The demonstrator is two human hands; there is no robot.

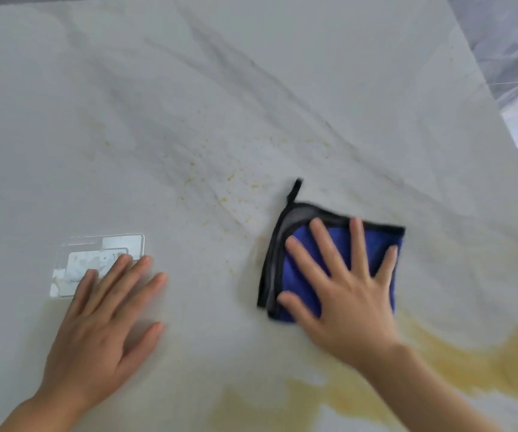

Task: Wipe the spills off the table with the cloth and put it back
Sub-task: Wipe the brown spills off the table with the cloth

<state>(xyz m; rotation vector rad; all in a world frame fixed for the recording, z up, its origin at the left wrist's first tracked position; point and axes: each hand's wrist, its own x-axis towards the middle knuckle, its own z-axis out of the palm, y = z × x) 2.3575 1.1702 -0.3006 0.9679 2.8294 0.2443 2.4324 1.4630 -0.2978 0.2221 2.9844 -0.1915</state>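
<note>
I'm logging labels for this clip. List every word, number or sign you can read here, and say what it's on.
None can be read.
Blue cloth under the right hand: no tag text or brand shows.
Marble table: only grey veins and yellow spills.
Bright patch by the left hand: a reflection, no lettering.

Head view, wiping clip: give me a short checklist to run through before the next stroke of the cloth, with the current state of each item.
1. Right hand flat on the blue cloth, fingers spread: ok.
2. Cloth lying folded and flat on the table: ok.
3. Left hand braced flat on the table, apart from the cloth: ok.
4. Yellow spill near the table's front edge wiped away: not ok, a wide smear remains.
5. Yellow specks left of the cloth cleared: not ok.
6. Cloth's underside clean enough for another pass: cannot tell, it is hidden.
</note>
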